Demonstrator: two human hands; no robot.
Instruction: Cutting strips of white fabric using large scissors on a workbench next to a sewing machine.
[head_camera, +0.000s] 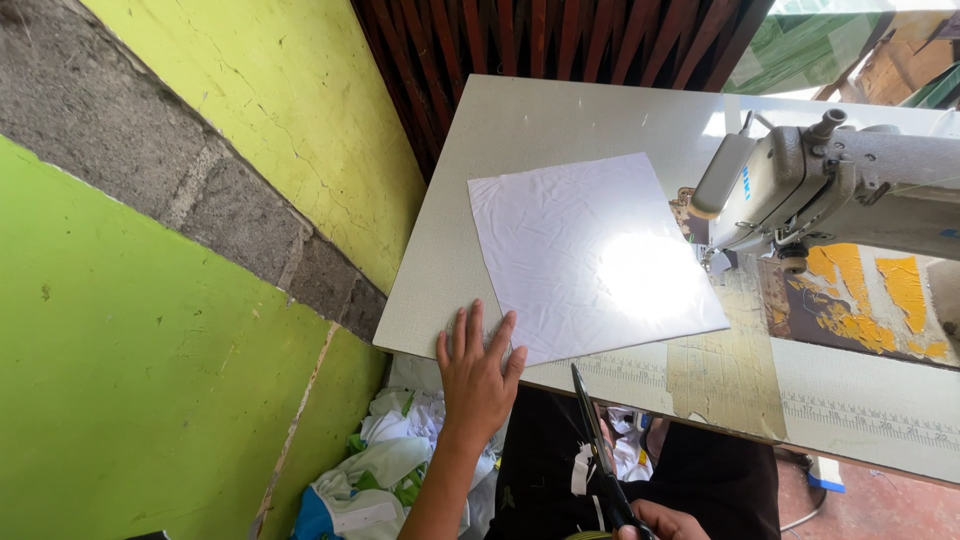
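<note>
Far left we see a green wall (150, 380) with a grey block band, and down below it a heap of cloth scraps (385, 465) on the floor (white, green, a bit of blue) — loose pile, no bin or box around it that we can make out.

Next, our left hand (478, 375): open, fingers spread, palm flat on the near edge of the table (440, 260), fingertips touching the near left corner of the white cloth square (590, 255). The cloth lies flat on the table top, a little skewed, well lit in the middle w/ a bright glare patch.

Just right of that hand, the scissors (597, 450) point up toward the table edge, blades nearly closed, tips below the cloth's near edge and not touching it. Our right hand (662, 522) is at the btm of the frame, closed round the scissor handles; only part of it shows.

As we judge it, keeping the flat palm firm on the corner stops the cloth sliding, and blades should meet the edge square, not at a slant.

Far right, the sewing machine (800, 190) sits on the table beside the cloth, its head close to the cloth's right edge. No containers in view, so nothing to report inside any.
</note>
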